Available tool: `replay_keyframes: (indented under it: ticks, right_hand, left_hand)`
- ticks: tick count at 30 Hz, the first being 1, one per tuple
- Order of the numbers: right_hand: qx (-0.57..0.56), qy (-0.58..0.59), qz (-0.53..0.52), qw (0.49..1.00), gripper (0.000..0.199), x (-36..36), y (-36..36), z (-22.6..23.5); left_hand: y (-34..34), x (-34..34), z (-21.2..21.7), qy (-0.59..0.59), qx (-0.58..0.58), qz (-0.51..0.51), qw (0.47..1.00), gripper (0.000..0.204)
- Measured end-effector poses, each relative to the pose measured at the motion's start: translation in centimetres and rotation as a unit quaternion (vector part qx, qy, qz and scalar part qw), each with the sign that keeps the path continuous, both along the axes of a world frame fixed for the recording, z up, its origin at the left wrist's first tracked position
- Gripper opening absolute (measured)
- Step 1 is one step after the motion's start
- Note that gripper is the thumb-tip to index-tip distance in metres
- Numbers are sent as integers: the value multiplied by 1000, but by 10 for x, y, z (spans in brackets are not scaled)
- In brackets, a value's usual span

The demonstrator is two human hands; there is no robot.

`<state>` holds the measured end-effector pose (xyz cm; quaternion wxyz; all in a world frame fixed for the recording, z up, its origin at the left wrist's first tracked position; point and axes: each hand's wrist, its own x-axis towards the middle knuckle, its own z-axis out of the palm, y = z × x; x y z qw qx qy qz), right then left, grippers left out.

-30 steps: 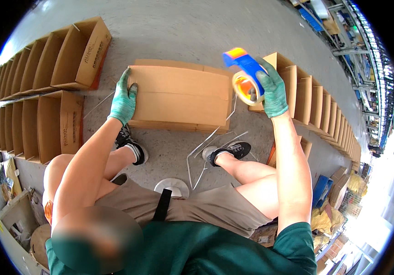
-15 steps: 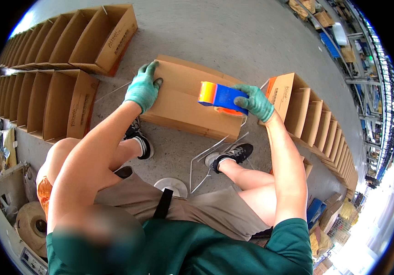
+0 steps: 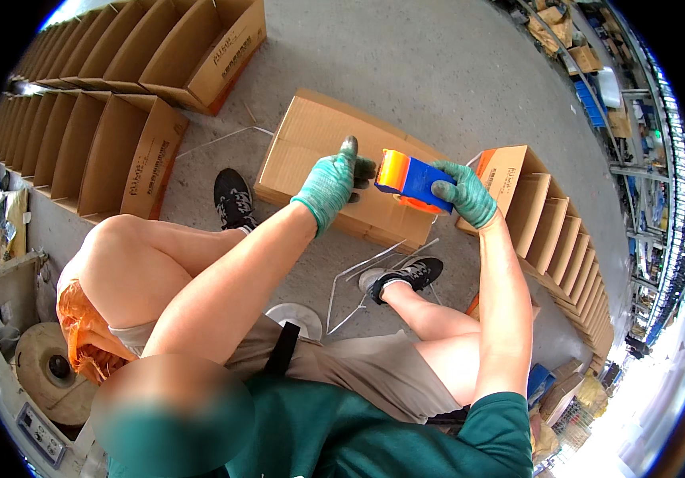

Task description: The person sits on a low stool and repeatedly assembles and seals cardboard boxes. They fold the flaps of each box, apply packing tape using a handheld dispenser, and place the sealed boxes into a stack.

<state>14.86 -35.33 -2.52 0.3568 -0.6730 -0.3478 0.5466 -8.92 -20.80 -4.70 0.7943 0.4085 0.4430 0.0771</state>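
Observation:
A closed brown cardboard box (image 3: 311, 143) lies on the concrete floor in front of me. My right hand (image 3: 463, 193), in a green glove, grips a blue and orange tape dispenser (image 3: 408, 178) held low over the box's near right part. My left hand (image 3: 331, 183), also gloved in green, rests on top of the box right beside the dispenser's orange end, fingers spread on the cardboard.
Rows of open cardboard boxes (image 3: 111, 151) stand at the left and another row (image 3: 553, 231) at the right. Thin white straps (image 3: 358, 275) lie on the floor by my shoes (image 3: 233, 197). A big tape roll (image 3: 44, 366) sits lower left.
My right hand has brought the tape dispenser down from above the box's right edge onto its top. My left hand slid right along the box until it is next to the dispenser.

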Motion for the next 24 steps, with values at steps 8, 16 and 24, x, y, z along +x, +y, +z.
replay_keyframes:
  ticks: [8,16,24]
  right_hand:
    - [-15,-22,15,1000,71,-1,6,5]
    - [28,-35,5,999,63,-10,3,1]
    - [20,-51,6,998,67,-11,2,4]
  left_hand:
    - [-7,-2,8,-56,72,-106,990,85]
    - [-8,7,-4,-93,-222,33,970,88]
    - [-21,12,-16,-82,-131,103,983,32]
